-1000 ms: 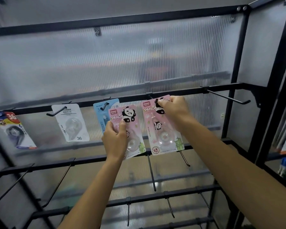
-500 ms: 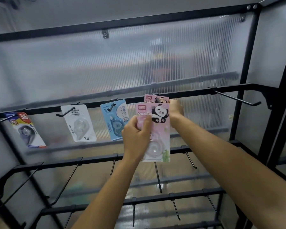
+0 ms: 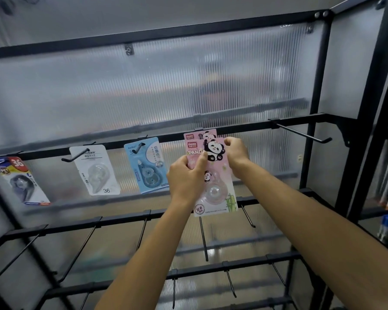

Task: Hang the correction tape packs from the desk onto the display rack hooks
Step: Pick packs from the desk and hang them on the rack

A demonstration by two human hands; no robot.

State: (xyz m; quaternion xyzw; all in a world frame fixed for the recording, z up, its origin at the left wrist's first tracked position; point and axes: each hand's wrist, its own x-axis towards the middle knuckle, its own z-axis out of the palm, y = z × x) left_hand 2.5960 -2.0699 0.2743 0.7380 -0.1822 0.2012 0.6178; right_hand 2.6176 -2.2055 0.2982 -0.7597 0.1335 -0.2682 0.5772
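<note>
Fingers of the left hand (image 3: pixel 185 180) pinch the left edge of the front pink panda pack (image 3: pixel 213 175), thumb laid across its printed face, while the right hand (image 3: pixel 236 152) curls round the pack's upper right edge beside the panda figure. Held between both hands just below the upper rack bar (image 3: pixel 278 124), the pack stands upright, long axis vertical, printed face toward the camera, header uppermost and overlapping a second pink panda pack (image 3: pixel 195 135) directly behind. Blue pack (image 3: pixel 147 166), white pack (image 3: pixel 94 170) and a tilted pack (image 3: pixel 20 180) hang on hooks to the left.
</note>
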